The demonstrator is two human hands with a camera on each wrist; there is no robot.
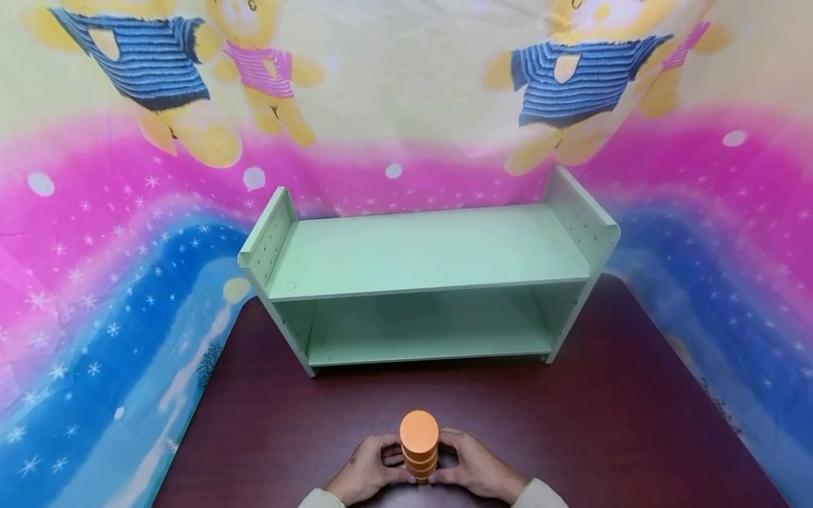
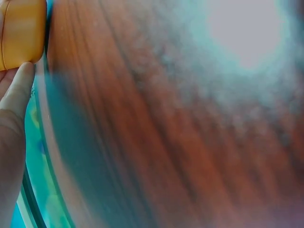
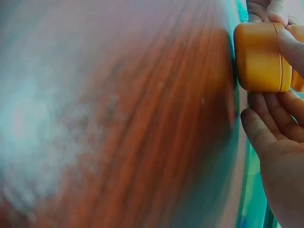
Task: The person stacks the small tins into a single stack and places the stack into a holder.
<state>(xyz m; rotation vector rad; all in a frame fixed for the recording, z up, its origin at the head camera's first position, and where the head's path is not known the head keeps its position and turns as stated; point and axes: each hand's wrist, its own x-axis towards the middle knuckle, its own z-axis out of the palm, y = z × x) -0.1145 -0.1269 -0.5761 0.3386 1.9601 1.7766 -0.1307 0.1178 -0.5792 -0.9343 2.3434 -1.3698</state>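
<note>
A stack of orange round canisters (image 1: pixel 419 432) with smooth flat tops stands upright low in the head view, between both hands. My left hand (image 1: pixel 368 468) grips its left side, thumb toward the near side and fingers round the far side. From the right, my right hand (image 1: pixel 473 466) holds it the same way. In the left wrist view a fingertip meets the edge of an orange canister (image 2: pixel 23 33). The right wrist view shows a rounded canister (image 3: pixel 259 57) with a thin seam and part of another beside it; fingers surround them.
A pale green two-tier shelf (image 1: pixel 425 250) with raised side panels stands behind the hands on the dark red-brown table (image 1: pixel 622 395). Nothing sits on its visible boards. A printed cloth (image 1: pixel 394 134) with teddy bears hangs round the back and both sides.
</note>
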